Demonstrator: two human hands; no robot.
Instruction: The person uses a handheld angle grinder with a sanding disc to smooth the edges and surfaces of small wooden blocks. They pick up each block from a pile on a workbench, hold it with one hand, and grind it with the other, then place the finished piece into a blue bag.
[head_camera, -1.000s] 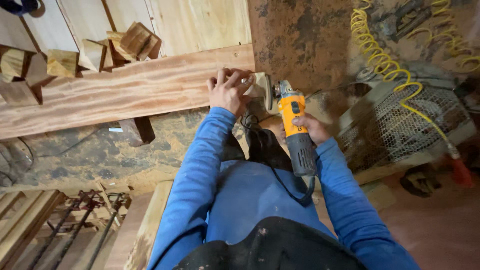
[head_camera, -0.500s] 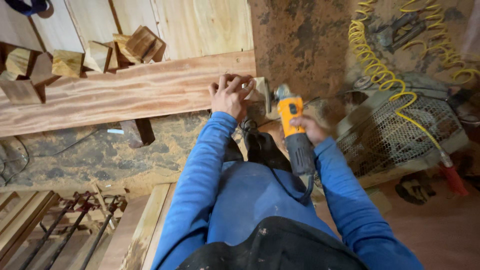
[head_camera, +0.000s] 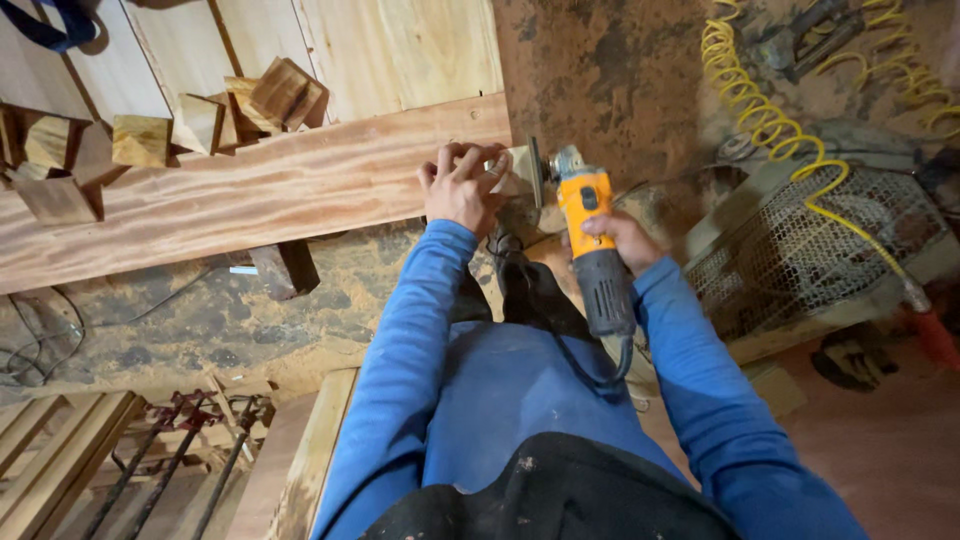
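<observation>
A sawdust-strewn workshop floor (head_camera: 600, 80) lies under a long reddish plank (head_camera: 250, 190). At its end, the left hand (head_camera: 462, 188) presses a small pale wood block (head_camera: 520, 165), fingers curled over it. The right hand (head_camera: 622, 238) grips the orange angle grinder (head_camera: 590, 240) mid-body; it looks heavy and rigid, best held by its dark barrel.

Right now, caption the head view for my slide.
Left hand steadies a small wood block at the plank end; right hand holds an orange angle grinder.
</observation>
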